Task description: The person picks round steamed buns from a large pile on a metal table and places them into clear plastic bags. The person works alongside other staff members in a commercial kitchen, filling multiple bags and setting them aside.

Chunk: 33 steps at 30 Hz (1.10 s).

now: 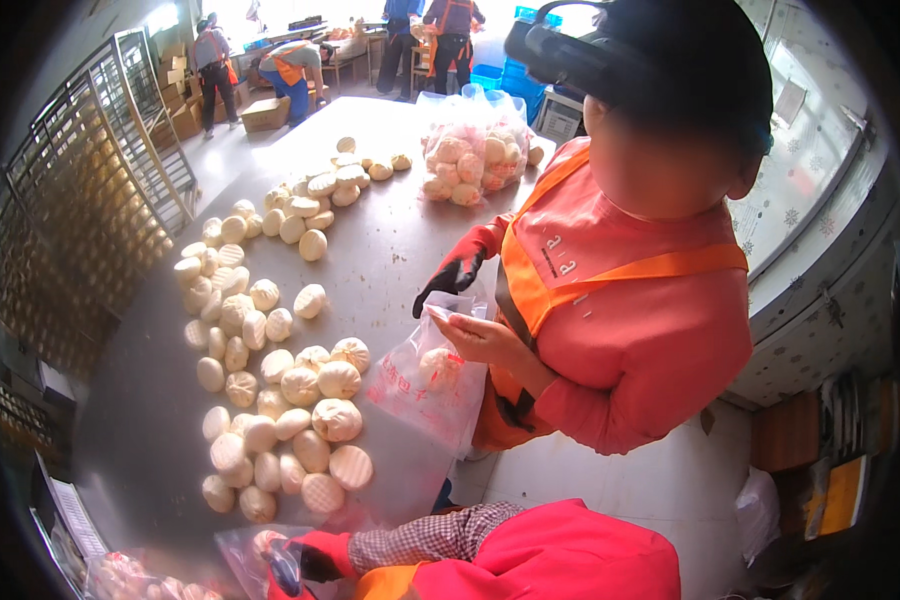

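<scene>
At the bottom edge, my right hand [321,559], in a red and black glove below a checked sleeve, grips a clear plastic bag [236,551]. My left hand [285,576], also gloved and partly cut off, holds the same bag at its mouth. A pale bun [268,543] shows at the bag, close to my fingers; whether it is fully inside is hard to tell. Just above my hands lies a heap of round steamed buns [292,442] on the metal table [142,420]. Some show pleated tops, others ridged flat undersides.
A co-worker [630,322] beside me holds a printed plastic bag [420,382] with buns. Filled bags [472,150] stand on the table's far end, another filled bag [139,577] at bottom left. Metal racks [82,195] line the left side. Other people [292,67] work among cardboard boxes [265,115].
</scene>
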Each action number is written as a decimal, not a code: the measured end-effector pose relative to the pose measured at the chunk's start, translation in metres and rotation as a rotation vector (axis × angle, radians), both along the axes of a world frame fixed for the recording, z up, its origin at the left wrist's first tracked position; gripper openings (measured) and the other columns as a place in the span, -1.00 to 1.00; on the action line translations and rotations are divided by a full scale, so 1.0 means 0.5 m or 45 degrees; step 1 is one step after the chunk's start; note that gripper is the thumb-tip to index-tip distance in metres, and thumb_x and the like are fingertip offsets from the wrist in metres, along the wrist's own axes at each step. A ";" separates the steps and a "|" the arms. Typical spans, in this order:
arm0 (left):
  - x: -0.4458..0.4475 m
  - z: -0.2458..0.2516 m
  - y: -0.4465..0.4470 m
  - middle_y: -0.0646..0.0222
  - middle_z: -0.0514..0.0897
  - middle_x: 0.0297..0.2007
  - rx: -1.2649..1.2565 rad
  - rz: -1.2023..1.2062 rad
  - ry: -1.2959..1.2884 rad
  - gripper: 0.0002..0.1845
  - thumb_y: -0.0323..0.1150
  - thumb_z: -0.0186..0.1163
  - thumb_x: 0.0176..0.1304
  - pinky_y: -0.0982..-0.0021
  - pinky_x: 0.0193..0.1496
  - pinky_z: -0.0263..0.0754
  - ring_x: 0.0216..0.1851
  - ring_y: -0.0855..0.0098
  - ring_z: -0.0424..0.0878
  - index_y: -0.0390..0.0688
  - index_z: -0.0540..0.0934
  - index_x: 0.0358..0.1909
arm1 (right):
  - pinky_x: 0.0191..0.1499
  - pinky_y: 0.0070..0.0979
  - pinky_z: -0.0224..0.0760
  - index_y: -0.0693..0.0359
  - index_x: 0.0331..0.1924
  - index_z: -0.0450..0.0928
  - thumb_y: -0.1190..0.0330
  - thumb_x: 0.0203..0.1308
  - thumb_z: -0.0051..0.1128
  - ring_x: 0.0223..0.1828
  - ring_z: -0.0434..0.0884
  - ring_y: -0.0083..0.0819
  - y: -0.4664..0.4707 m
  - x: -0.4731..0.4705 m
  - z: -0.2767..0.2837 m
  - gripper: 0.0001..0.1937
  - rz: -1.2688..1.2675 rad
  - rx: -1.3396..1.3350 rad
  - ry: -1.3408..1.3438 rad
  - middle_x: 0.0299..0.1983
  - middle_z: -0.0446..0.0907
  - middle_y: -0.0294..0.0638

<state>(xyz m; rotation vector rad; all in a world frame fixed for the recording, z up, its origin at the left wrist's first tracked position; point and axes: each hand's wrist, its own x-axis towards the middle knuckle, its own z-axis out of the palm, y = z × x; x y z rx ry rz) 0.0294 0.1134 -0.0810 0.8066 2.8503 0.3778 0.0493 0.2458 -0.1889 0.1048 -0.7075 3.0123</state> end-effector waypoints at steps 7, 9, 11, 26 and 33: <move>-0.117 0.132 -0.050 0.08 0.73 0.03 0.265 -0.176 0.516 -0.62 -0.30 0.14 0.44 0.24 0.18 0.57 0.05 0.19 0.70 -0.25 0.63 0.19 | 0.05 -0.27 0.50 0.27 0.03 0.58 0.11 0.36 0.22 -0.05 0.63 -0.16 0.131 -0.012 0.229 -0.61 0.018 1.205 0.001 -0.12 0.65 -0.06; -0.110 0.181 -0.116 0.10 0.74 0.10 0.207 0.058 0.395 -0.66 -0.47 0.07 0.46 0.27 0.28 0.54 0.13 0.22 0.69 -0.30 0.64 0.19 | 0.07 -0.15 0.53 0.32 0.05 0.58 -0.01 0.28 0.30 0.00 0.68 0.04 0.150 -0.005 0.344 -0.47 -0.119 1.597 0.332 -0.06 0.68 0.08; -0.091 0.220 -0.146 0.19 0.76 0.08 1.006 0.241 0.104 -0.67 -0.52 0.20 0.41 0.38 0.20 0.56 0.11 0.38 0.69 -0.27 0.67 0.17 | 0.15 -0.24 0.55 0.22 0.28 0.55 -0.01 0.19 0.43 0.04 0.69 -0.02 0.157 0.011 0.425 -0.33 -0.122 2.042 0.435 -0.03 0.70 0.05; -0.117 0.344 -0.156 0.31 0.80 -0.07 1.063 0.425 -0.338 -0.66 -0.43 0.16 0.44 0.43 -0.10 0.63 -0.20 0.44 0.73 -0.21 0.66 0.19 | 0.47 0.06 0.27 0.05 -0.43 0.66 0.37 -0.22 0.24 -0.27 0.69 -0.28 0.090 -0.073 0.532 -0.84 -0.784 2.444 1.376 -0.52 0.59 -0.33; -0.126 0.387 -0.150 0.25 0.81 -0.16 0.852 0.538 -0.138 -0.72 -0.37 0.31 0.37 0.43 0.04 0.58 -0.08 0.41 0.75 -0.18 0.75 0.07 | 0.38 0.16 0.35 0.17 -0.38 0.67 0.36 -0.19 0.21 -0.31 0.64 -0.29 0.062 -0.037 0.505 -0.80 -0.828 2.326 1.324 -0.53 0.53 -0.29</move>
